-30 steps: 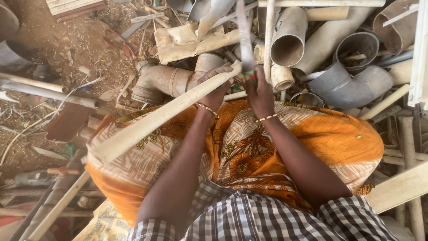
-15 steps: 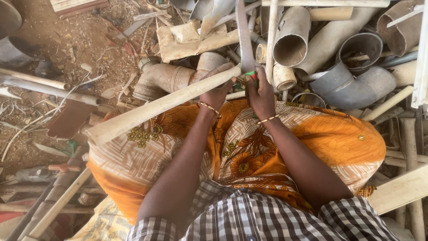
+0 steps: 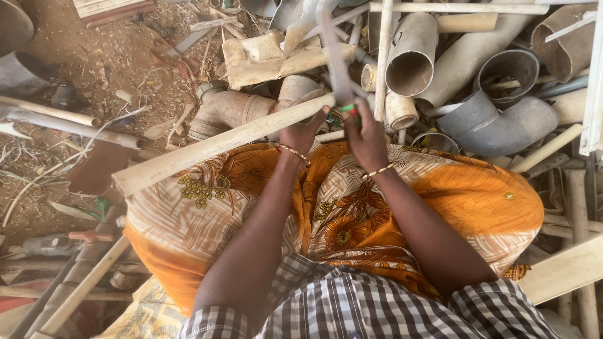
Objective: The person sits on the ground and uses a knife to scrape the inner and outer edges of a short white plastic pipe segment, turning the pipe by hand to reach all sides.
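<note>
While the person sits with an orange patterned cloth (image 3: 352,220) over the lap, a long pale pipe (image 3: 220,143) lies across the knees. Its long axis runs on a slant: the near end points down and to the left, past the left knee, and the far end rises to the right, ending just under the fingers. The left hand (image 3: 303,130) presses on that upper end, fingers (image 3: 314,118) curled over the pipe and gripping it. Just to the right of those fingers, the right hand (image 3: 366,135) is clenched around the green and red handle of a hacksaw (image 3: 336,59). The saw's grey frame stands up and away from the fingers, blurred, and meets the pipe right beside the left hand. Each wrist wears a thin beaded bracelet, and checked sleeves show at the bottom edge.

Beyond the fingers lies a heap of offcuts: a grey elbow fitting (image 3: 496,119) to the right, a wide cream tube (image 3: 411,53) with its open mouth facing the camera, and a dusty bend piece (image 3: 229,110) to the left. Thin white lengths cross over the heap. Farther left, the ground (image 3: 113,56) is bare reddish earth strewn with scraps and shavings. More pale lengths lie along the right edge and lower left corner.
</note>
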